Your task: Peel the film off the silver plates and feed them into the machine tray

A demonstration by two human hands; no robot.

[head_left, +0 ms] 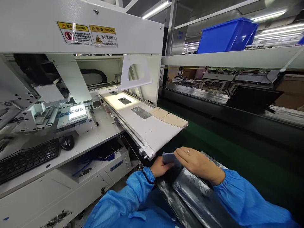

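Observation:
My left hand (159,167) and my right hand (197,164) meet over a small grey-blue flat part (169,157), held between them just below the end of a white conveyor belt (152,131). The left hand grips it from underneath. My right hand lies on top with fingers curled over it, a ring on one finger. Under my right wrist lies a shiny dark tray (194,193) on the bench edge. Both arms wear blue sleeves. On the belt lie three flat dark parts, the nearest (141,112) grey, one (124,100) under bright light.
A white machine housing (80,28) with warning labels spans the left. Below it sit a black keyboard (26,160) and a mouse (67,142). A beige pad (168,117) lies at the belt's right edge. A green line belt (228,148) runs right; a blue bin (225,34) is on a shelf.

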